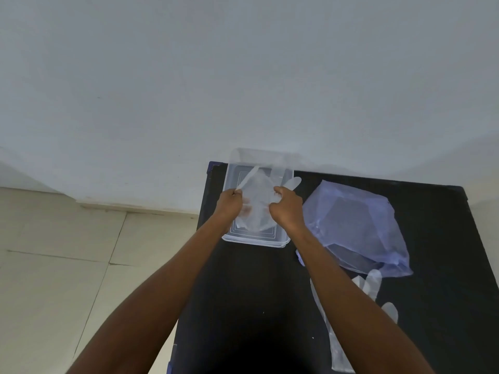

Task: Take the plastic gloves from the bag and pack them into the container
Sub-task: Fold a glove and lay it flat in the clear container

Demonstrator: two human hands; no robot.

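Both hands are reaching forward over the container (pixel 286 240), which is sitting on the black surface (pixel 248 292). The left hand (pixel 231 203) is pinching one edge of a glove (pixel 256 203) with its fingers closed on the thin plastic. The right hand (pixel 286 209) is gripping the other side of the same glove, its fingers curled tight around the film. The glove is stretching between the two hands, just above the open container, and part of it is hanging down inside. One clear finger of the glove is sticking out past the right hand, over the far right rim of the container.

To the right of the right hand, the bag (pixel 356 225) is lying on the surface, bluish and half transparent, with something dark showing through it. It is near the container but I cannot tell if they are touching. Under the right forearm and close to the person, another glove (pixel 374 284) is lying flat on the surface, just beside the near edge of the bag. To the left of the left hand, the tile floor (pixel 54 265) is showing below the white wall (pixel 243 76).
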